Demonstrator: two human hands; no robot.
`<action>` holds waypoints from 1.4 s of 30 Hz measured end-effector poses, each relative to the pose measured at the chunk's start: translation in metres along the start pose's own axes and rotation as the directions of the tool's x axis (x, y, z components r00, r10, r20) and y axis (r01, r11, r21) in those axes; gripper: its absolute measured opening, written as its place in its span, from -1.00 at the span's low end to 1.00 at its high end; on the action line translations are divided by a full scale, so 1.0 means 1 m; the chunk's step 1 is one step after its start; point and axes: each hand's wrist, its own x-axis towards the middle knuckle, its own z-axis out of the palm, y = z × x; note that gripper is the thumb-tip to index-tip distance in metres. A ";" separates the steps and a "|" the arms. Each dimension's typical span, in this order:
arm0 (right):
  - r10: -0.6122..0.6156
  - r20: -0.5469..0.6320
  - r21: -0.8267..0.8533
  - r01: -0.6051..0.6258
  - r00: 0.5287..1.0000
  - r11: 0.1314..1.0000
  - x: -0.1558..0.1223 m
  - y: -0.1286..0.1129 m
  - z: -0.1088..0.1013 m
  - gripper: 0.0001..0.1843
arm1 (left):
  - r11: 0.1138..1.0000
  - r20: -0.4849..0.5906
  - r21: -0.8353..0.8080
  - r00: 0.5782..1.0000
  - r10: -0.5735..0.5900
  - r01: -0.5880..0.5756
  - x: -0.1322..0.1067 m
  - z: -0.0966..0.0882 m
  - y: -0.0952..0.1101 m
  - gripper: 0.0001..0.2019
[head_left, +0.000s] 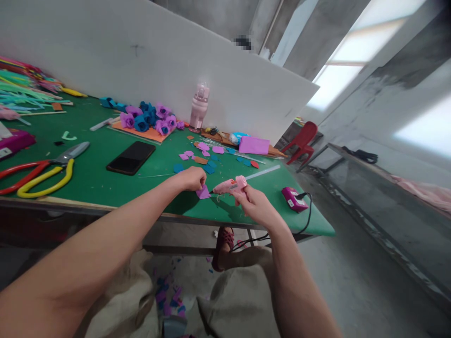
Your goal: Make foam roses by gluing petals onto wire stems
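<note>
I see a phone (131, 158) lying flat, a bottle (199, 109) upright before the board (105, 61), and a chair (304, 140) farther off.

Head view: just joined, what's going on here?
A person's right hand holds a pink glue gun, its tip right by a small purple paper piece pinched in the left hand, over a green tabletop. Farther back, purple and blue paper flowers sit on an orange sheet; loose coloured paper pieces lie beyond the hands.
</note>
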 end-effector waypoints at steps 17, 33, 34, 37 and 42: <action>-0.084 0.044 -0.083 0.087 0.996 0.993 0.004 -0.005 0.011 -0.72 | 1.000 -0.002 -0.002 1.000 -0.007 0.007 0.000 0.001 0.000 -0.81; -0.005 0.017 -0.092 0.006 1.000 0.996 0.003 0.002 0.006 -0.66 | 1.000 0.005 -0.013 1.000 -0.018 0.018 -0.003 -0.002 0.003 -0.84; -0.003 0.014 -0.084 0.004 1.000 0.996 0.003 0.002 0.006 -0.65 | 1.000 0.007 -0.016 1.000 -0.017 0.017 -0.003 -0.002 0.003 -0.85; 0.028 0.000 0.001 -0.028 1.000 1.000 0.002 0.000 0.002 -0.65 | 1.000 0.004 -0.023 1.000 -0.014 0.014 -0.002 -0.001 0.002 -0.87; 0.094 0.030 0.151 -0.098 0.995 0.984 -0.001 -0.002 -0.004 -0.62 | 1.000 -0.006 -0.025 1.000 0.000 0.000 -0.002 -0.001 0.001 -0.87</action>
